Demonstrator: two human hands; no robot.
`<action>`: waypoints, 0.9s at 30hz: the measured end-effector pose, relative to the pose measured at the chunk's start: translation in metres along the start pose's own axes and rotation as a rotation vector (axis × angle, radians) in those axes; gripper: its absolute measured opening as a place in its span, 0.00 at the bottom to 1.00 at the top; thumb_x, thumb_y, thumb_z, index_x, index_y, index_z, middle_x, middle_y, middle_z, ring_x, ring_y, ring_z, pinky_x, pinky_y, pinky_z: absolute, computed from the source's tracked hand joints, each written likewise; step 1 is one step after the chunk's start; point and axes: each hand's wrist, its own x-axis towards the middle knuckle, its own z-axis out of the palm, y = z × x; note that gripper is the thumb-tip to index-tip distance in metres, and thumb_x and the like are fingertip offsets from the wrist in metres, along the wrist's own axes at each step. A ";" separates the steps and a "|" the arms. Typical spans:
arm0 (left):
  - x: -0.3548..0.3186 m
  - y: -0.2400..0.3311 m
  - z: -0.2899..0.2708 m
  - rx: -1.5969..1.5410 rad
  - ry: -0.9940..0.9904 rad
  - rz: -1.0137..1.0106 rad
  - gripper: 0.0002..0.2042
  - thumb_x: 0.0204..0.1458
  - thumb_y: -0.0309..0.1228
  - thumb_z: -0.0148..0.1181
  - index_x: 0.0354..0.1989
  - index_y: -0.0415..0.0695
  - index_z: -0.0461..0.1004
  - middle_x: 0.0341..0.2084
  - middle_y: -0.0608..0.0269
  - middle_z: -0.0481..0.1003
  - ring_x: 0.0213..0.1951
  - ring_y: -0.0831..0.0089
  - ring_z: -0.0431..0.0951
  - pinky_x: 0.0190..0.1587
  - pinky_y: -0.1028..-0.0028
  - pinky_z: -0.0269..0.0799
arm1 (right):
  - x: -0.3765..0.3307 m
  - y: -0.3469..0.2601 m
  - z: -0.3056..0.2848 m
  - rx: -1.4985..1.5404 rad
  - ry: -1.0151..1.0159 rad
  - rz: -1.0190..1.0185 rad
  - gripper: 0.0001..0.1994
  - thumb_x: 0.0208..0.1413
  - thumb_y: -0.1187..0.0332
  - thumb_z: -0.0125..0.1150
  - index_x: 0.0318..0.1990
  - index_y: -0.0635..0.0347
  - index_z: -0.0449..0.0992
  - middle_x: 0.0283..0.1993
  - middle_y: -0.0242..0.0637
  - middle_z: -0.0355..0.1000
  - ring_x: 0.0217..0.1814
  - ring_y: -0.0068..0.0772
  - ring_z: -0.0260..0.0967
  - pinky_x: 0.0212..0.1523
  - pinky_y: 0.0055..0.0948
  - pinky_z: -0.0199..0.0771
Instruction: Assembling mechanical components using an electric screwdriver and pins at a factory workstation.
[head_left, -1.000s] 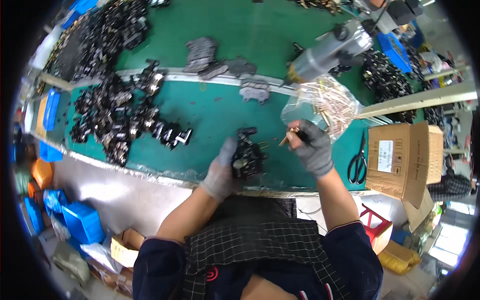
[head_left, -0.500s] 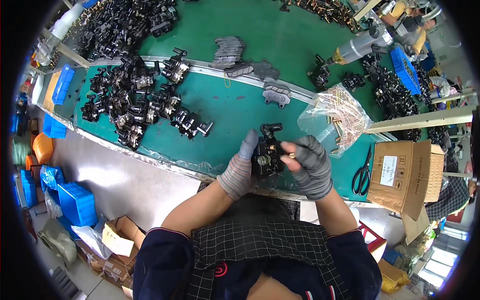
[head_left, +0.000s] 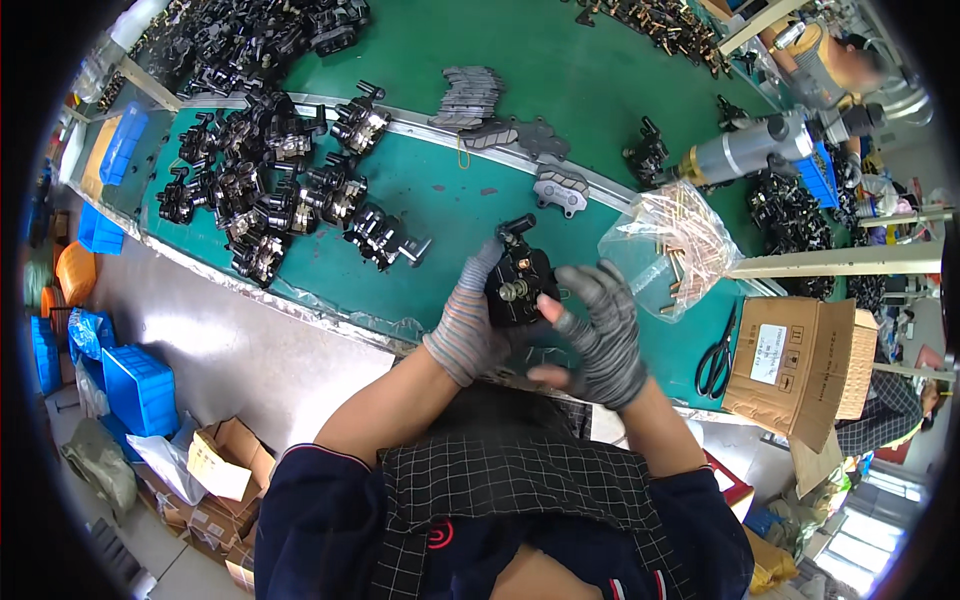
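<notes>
A black brake caliper (head_left: pixel 520 285) with a silver fitting and a small copper-coloured spot is held over the near edge of the green bench. My left hand (head_left: pixel 468 320), in a grey striped fingerless glove, grips its left side. Close by on the right is my right hand (head_left: pixel 605 335), also gloved, its fingers spread and slightly blurred. One bare fingertip is at the caliper's lower right corner; whether it touches cannot be made out. Beyond the caliper lies a grey brake pad (head_left: pixel 561 190). A clear plastic bag of brass-coloured pins (head_left: pixel 690 250) rests to the right.
Several black calipers (head_left: pixel 290 195) cluster on the left. Stacked brake pads (head_left: pixel 470 97) stand beyond the metal rail. Black scissors (head_left: pixel 716 365) lie beside an open cardboard box (head_left: pixel 790 360). A cylindrical air tool (head_left: pixel 745 150) hangs at right; another person (head_left: pixel 825 60) is at the far right.
My right hand has gone from closed fingers near a small brass-coloured piece at the caliper to spread fingers. The caliper has shifted slightly left and turned in my left hand. The view has shifted slightly.
</notes>
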 end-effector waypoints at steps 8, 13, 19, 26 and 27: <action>0.025 0.003 -0.014 0.051 -0.077 -0.108 0.30 0.44 0.63 0.58 0.45 0.50 0.70 0.32 0.65 0.76 0.30 0.70 0.78 0.26 0.69 0.73 | 0.081 0.085 -0.059 0.691 0.544 0.428 0.44 0.46 0.40 0.62 0.62 0.63 0.56 0.43 0.44 0.69 0.41 0.41 0.70 0.49 0.43 0.67; 0.027 0.009 -0.002 0.113 -0.090 -0.126 0.31 0.43 0.64 0.57 0.44 0.50 0.71 0.31 0.65 0.76 0.29 0.71 0.78 0.24 0.73 0.71 | 0.095 0.048 -0.012 1.565 0.293 0.595 0.45 0.42 0.33 0.60 0.58 0.63 0.61 0.28 0.40 0.69 0.26 0.40 0.68 0.39 0.43 0.67; 0.028 0.018 -0.008 0.124 -0.078 -0.159 0.33 0.42 0.66 0.57 0.44 0.50 0.71 0.31 0.65 0.76 0.29 0.71 0.78 0.25 0.71 0.71 | 0.099 0.037 0.007 1.651 0.358 0.396 0.44 0.42 0.31 0.58 0.55 0.62 0.65 0.26 0.38 0.68 0.24 0.35 0.66 0.35 0.40 0.66; 0.025 0.023 -0.010 0.095 -0.104 -0.184 0.32 0.42 0.66 0.57 0.45 0.51 0.71 0.30 0.65 0.77 0.29 0.72 0.77 0.24 0.71 0.70 | 0.097 0.029 0.008 1.622 0.375 0.394 0.46 0.37 0.32 0.64 0.53 0.64 0.64 0.27 0.41 0.71 0.26 0.39 0.70 0.35 0.41 0.69; 0.026 0.023 -0.011 0.096 -0.109 -0.197 0.32 0.42 0.66 0.57 0.45 0.51 0.71 0.31 0.65 0.77 0.29 0.72 0.78 0.24 0.71 0.70 | 0.098 0.027 0.009 1.582 0.365 0.382 0.44 0.39 0.33 0.63 0.54 0.63 0.64 0.27 0.40 0.70 0.24 0.38 0.68 0.33 0.40 0.68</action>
